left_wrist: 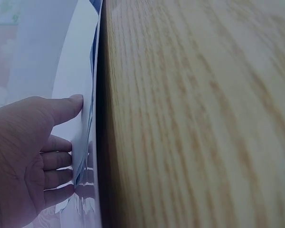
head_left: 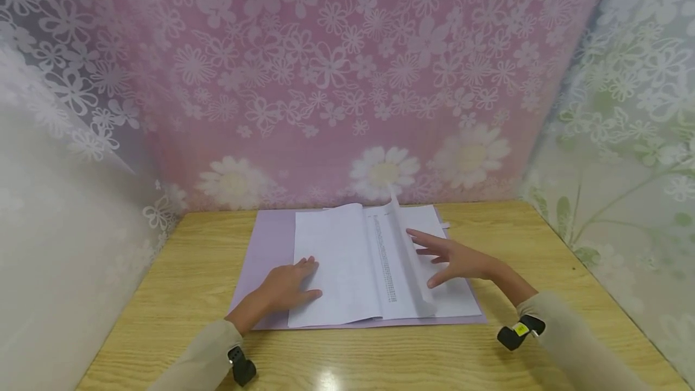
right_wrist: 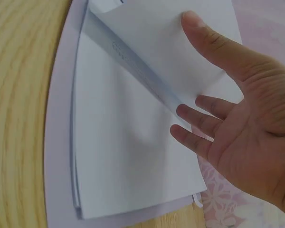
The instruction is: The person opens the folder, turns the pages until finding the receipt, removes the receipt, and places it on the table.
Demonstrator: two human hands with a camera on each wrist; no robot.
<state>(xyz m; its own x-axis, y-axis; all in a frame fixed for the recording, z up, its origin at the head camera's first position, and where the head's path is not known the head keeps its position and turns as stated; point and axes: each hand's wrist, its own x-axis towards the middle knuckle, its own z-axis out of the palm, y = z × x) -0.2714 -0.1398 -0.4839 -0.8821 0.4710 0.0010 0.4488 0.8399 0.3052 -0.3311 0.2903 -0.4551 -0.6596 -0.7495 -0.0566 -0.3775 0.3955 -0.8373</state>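
Observation:
A lilac folder (head_left: 268, 231) lies spread on the table with a thick set of white pages in it. My left hand (head_left: 285, 287) rests on the left-hand pages (head_left: 339, 264) near their outer edge, thumb apart from the fingers. One page (head_left: 406, 252) stands half turned, curving up from the middle, with a column of small print on the page left of it. My right hand (head_left: 456, 258) is at the right side of this page, fingers spread and fingertips right at it. In the right wrist view, the lower white pages (right_wrist: 133, 142) show beneath the spread fingers.
The folder lies on a wood-grain table (head_left: 521, 234), toward its back edge. A pink floral curtain (head_left: 347, 107) hangs behind, with pale patterned sheets at both sides. A small white tab (head_left: 445, 225) sticks out at the folder's right edge. Each wrist wears a black strap device (head_left: 241, 367).

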